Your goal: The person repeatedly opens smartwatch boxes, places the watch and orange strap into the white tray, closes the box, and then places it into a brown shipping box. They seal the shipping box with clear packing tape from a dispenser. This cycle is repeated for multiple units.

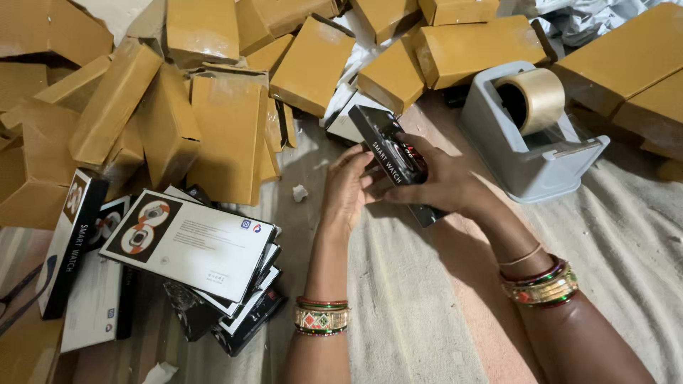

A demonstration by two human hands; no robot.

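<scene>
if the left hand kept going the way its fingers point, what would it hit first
The left hand points up and slightly right, already touching the black box. Past it, probably the white box, then brown cartons; depth is unclear.

Packing workspace on a cloth-covered floor, heaped brown cartons (228, 135), tape dispenser (526, 135), stacked product boxes (192, 245)

A slim black box (395, 158) mid-frame, white-and-black boxes (188, 245) stacked lower left, brown cartons (228, 135) behind.

Cloth-covered floor (427, 299) with cardboard boxes (228, 135), stacked product boxes (192, 249), tape dispenser (526, 142).
</scene>
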